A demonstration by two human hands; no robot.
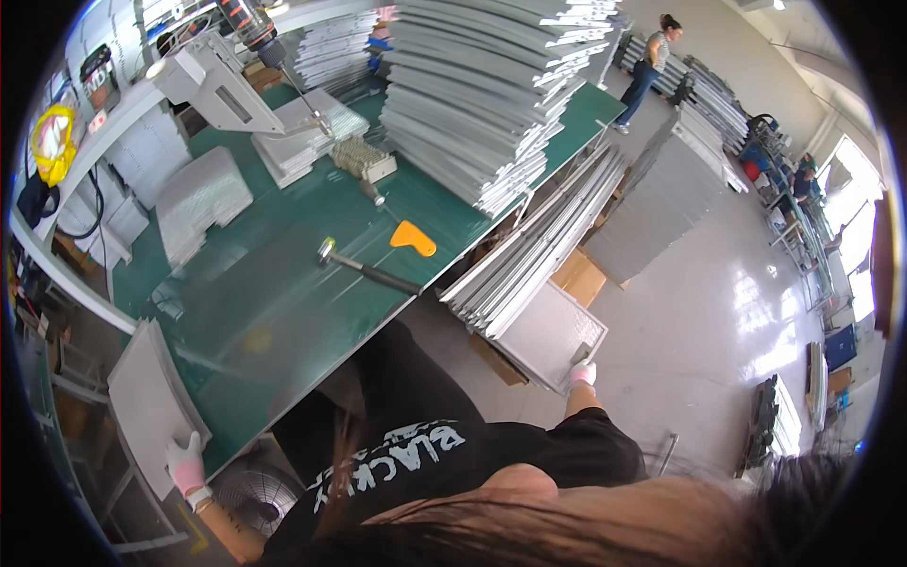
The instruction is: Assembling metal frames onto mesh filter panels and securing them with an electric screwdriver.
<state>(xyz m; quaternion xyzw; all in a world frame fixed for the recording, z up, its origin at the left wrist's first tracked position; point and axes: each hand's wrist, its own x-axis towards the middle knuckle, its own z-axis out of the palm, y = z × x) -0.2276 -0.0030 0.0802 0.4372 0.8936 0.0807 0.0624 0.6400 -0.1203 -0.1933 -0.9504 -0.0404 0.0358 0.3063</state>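
Note:
My right hand (pixel 583 375), in a white and pink glove, grips the near corner of a grey framed panel (pixel 548 333), its fingers closed on the edge. That panel lies at the front of a row of similar framed panels (pixel 539 246) leaning beside the table. At the far left, my gloved left hand (pixel 186 461) rests against the near edge of some thin grey sheets (pixel 146 406) at the table's left end. Its fingers look stretched out over the surface. On the green table (pixel 274 331) lie a hammer (pixel 368 271) and an orange scraper (pixel 413 239).
A tall stack of grey panels (pixel 472 94) stands on the table's far right. A power screwdriver (pixel 250 28) hangs over a grey fixture (pixel 217 85). Another grey stack (pixel 657 198) stands on the floor. A person (pixel 647 71) stands farther back. A fan (pixel 260 496) sits below the table.

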